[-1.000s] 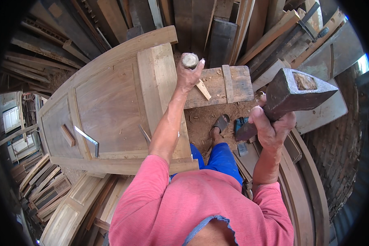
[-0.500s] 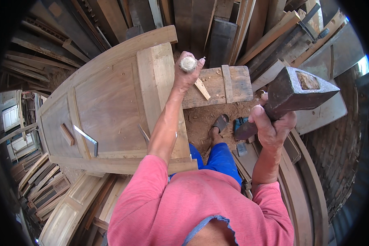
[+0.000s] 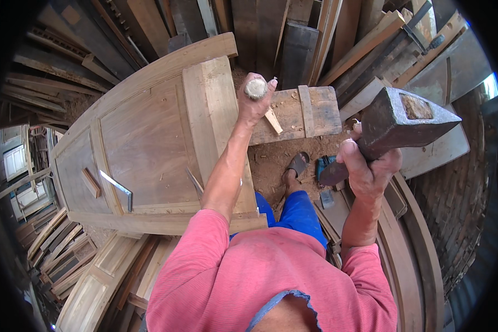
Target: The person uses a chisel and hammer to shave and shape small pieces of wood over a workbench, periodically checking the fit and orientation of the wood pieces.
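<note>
My left hand [image 3: 253, 105] grips a chisel [image 3: 255, 88] by its round wooden handle, upright at the far end of a large arched wooden door [image 3: 149, 144] lying flat. My right hand [image 3: 368, 169] holds a heavy dark iron hammer [image 3: 395, 124] raised to the right, its head level with the chisel top. Under the left hand lies a wooden block [image 3: 301, 113] with a thin wedge [image 3: 273, 120] on it.
A metal try square [image 3: 118, 188] and a small wood offcut [image 3: 91, 182] rest on the door panel. Planks and boards lean all around. My sandalled foot [image 3: 297, 165] stands on sawdust beside a blue power tool [image 3: 325, 166]. Panelled doors [image 3: 94, 276] lie lower left.
The left hand with the chisel has shifted slightly; the hammer has stayed raised at the right and edged a little closer.
</note>
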`<state>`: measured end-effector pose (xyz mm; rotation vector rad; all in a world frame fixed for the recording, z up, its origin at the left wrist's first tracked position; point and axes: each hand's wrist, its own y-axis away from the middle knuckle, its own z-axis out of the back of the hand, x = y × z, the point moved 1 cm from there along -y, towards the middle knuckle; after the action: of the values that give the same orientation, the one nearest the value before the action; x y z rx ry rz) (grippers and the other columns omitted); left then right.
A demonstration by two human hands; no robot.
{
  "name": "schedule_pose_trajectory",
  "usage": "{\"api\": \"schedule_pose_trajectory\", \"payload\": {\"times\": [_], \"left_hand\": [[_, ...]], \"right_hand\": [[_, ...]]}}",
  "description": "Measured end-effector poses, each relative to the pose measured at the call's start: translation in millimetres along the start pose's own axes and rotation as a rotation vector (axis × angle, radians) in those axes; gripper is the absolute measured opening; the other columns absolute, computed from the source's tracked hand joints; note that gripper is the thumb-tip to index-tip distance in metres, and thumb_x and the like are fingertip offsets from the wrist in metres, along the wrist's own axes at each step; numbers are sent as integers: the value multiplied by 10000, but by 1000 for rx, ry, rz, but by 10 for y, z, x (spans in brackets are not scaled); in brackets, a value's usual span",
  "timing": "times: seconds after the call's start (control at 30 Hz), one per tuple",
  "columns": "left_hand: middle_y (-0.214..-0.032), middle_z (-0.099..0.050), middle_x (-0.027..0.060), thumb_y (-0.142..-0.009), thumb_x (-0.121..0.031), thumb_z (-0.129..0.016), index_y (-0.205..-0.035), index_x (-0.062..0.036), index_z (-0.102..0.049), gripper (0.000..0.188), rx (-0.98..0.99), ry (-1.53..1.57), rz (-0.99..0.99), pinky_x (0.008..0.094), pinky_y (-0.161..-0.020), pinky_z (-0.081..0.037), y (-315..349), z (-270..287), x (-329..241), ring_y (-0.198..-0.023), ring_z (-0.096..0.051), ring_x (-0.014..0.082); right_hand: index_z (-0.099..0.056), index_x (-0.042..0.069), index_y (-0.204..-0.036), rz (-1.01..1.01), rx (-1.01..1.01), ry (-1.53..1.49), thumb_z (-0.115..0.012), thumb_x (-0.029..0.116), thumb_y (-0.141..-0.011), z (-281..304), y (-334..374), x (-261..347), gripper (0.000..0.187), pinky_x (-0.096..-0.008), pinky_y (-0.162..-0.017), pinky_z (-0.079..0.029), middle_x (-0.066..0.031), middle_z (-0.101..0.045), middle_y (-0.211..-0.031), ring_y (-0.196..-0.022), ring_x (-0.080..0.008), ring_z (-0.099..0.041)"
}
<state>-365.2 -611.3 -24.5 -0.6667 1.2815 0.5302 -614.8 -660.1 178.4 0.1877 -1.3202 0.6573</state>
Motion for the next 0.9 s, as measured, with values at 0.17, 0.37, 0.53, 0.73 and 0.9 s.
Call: {"api": "schedule_pose_trajectory", "payload": {"times": [0.17, 0.37, 0.53, 0.73, 0.9], "left_hand": [[-730, -536, -24, -872, -188, -746, -828, -78, -549, 230, 145, -38, -47, 247, -625, -432, 139, -16, -79, -685, -491, 66], [-737, -542, -6, -875, -182, -735, -827, -71, -539, 231, 133, -28, -60, 266, -632, -441, 152, -2, -38, -689, -494, 82], [-877, -684, 27, -792, -65, -753, -971, -50, -644, 211, 115, 292, -90, 260, -738, -509, 195, -106, -67, -822, -616, 81], [-1015, -694, 66, -738, -73, -757, -1113, -25, -628, 399, 246, 49, -22, 278, -817, -505, 162, -13, 155, -930, -635, 100], [-786, -594, 13, -794, -147, -776, -878, -56, -591, 223, 363, 66, -36, 266, -688, -471, 141, 100, 211, -765, -545, 85]], "right_hand": [[-606, -54, -1045, -34, -40, -9, -675, 51, -845, -50, -15, 15, 237, -263, -560, -504, -79, -637, -781, -604, -130, -618], [-638, -37, -938, 243, -201, 50, -672, 61, -858, -268, -285, 207, 131, -262, -591, -511, -46, -633, -720, -621, -116, -626], [-634, 5, -815, 150, 334, 674, -640, 124, -782, -592, -392, -552, 124, -475, -660, -503, -202, -669, -772, -727, -390, -654], [-576, 3, -1037, -136, 470, 647, -650, 141, -793, -555, -478, -643, 289, -517, -724, -505, -248, -663, -790, -789, -438, -659], [-656, 12, -994, -162, 179, -203, -747, 87, -782, -700, -118, -654, 243, -331, -694, -525, -126, -677, -858, -788, -216, -670]]}}
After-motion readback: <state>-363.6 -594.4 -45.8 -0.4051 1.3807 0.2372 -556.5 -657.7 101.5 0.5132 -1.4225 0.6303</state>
